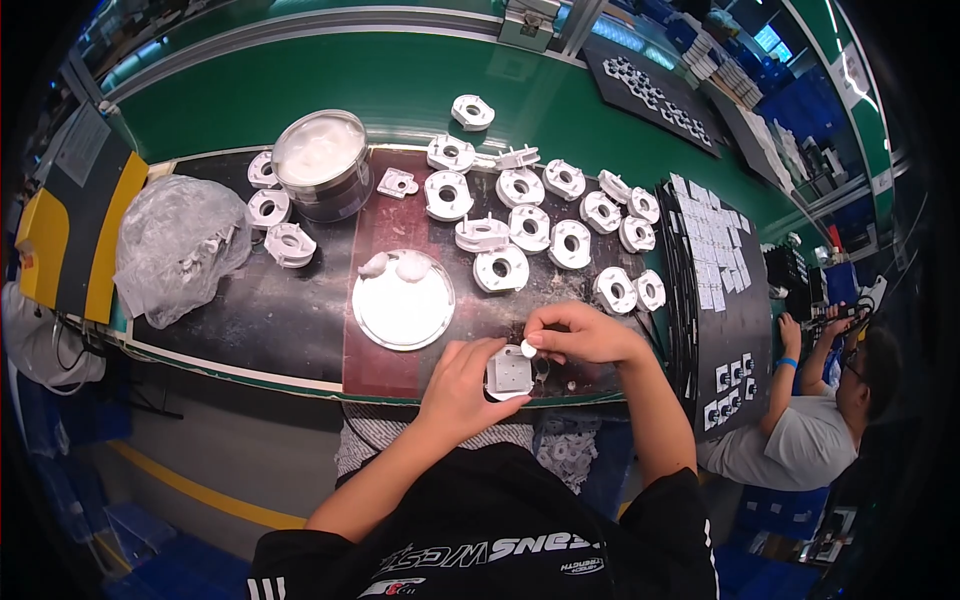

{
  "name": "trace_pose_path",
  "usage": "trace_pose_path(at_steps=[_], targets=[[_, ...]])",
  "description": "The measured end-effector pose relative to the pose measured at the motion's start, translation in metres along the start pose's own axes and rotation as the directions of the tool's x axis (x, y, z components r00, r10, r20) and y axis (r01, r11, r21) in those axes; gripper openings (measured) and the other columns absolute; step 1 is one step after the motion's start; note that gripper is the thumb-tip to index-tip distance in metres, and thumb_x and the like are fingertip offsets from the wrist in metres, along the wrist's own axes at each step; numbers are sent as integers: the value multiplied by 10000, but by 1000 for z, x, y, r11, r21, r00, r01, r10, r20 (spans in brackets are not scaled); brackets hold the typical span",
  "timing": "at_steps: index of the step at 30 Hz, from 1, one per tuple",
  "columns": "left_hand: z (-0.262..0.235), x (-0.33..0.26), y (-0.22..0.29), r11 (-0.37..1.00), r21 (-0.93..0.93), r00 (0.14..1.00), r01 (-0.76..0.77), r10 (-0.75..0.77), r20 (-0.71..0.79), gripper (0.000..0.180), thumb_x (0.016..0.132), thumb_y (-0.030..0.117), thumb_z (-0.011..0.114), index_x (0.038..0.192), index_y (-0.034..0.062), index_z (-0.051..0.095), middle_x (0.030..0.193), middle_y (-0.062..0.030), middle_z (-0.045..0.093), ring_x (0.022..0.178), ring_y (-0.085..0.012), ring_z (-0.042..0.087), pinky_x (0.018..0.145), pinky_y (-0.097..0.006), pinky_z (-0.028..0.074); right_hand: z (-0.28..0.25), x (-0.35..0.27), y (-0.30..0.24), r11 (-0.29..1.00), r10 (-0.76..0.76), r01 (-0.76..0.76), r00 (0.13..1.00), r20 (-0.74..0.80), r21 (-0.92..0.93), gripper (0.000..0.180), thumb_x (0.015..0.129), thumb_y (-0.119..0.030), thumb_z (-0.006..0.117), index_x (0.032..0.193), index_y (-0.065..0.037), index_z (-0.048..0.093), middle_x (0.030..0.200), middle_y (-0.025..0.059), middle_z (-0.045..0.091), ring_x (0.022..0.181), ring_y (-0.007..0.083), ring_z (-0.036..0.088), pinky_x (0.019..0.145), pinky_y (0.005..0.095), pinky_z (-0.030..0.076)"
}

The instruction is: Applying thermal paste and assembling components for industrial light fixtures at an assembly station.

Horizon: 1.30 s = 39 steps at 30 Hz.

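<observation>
My left hand (459, 388) grips a white plastic housing (511, 374) at the table's front edge, thumb and fingers on its sides. Over its upper right side, my right hand (585, 334) pinches a small white roundish piece (528, 349); whether it touches the housing I cannot tell. Just beyond my left hand lies a round white lid (402, 312) with two whitish lumps (411, 265) on its far rim. Several white ring-shaped plastic housings (529, 228) are spread over the table beyond my hands, some flat and some on edge.
A wide tin (322, 160) full of white paste stands at the back left, beside a clear plastic bag (180, 250) and a yellow-grey machine (85, 215). Stacked black boards (715, 330) with small white parts fill the right side. Farther right a co-worker (800, 430) sits.
</observation>
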<state>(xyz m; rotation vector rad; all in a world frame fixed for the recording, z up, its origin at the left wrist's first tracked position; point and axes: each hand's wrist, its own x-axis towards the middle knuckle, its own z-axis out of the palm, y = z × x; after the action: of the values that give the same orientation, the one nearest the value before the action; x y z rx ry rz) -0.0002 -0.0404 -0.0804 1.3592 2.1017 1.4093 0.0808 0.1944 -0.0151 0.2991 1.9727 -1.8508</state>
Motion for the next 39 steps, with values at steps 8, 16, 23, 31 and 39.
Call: trace_pose_path(at_steps=[8,16,23,31,39], targets=[[2,-1,-3,999,-36,1000,-3,3,-6,747,708,276,917,1332,13,602,1281,-165,662,1151,-361,595,1000,-447,509,15,1,-3,997,1,4,998,-64,76,203,1054,-184,636,938,-18,643,796,-22,596,676,56,530,601,223,435],[2,-1,-4,999,-38,1000,-13,12,-25,764,683,271,939,1322,8,612,1261,-162,669,1133,-359,597,989,-441,517,25,-10,4,997,11,5,979,-202,79,223,1053,-217,646,933,-29,651,777,-30,572,648,49,502,580,219,405],[1,0,-4,999,-31,999,-30,29,-21,776,683,268,937,1331,1,604,1266,-167,666,1136,-363,599,991,-444,519,12,-2,-7,975,-138,121,987,-80,-184,219,1050,-225,653,965,-23,648,803,-15,590,747,76,512,657,267,435],[1,-2,-4,999,-46,1000,-6,5,-5,764,715,295,910,1342,-2,590,1299,-169,647,1165,-358,587,1028,-442,492,5,-2,-6,999,44,-45,998,-35,-16,211,1070,-216,624,953,-41,630,789,-51,551,691,36,487,604,227,404],[1,-3,-6,998,-38,999,-39,38,-21,767,715,291,910,1345,-7,589,1301,-169,645,1158,-359,584,1027,-442,492,16,-5,-12,956,-116,76,985,-128,-283,201,1047,-214,656,969,-29,664,767,-43,553,693,46,474,605,245,393]])
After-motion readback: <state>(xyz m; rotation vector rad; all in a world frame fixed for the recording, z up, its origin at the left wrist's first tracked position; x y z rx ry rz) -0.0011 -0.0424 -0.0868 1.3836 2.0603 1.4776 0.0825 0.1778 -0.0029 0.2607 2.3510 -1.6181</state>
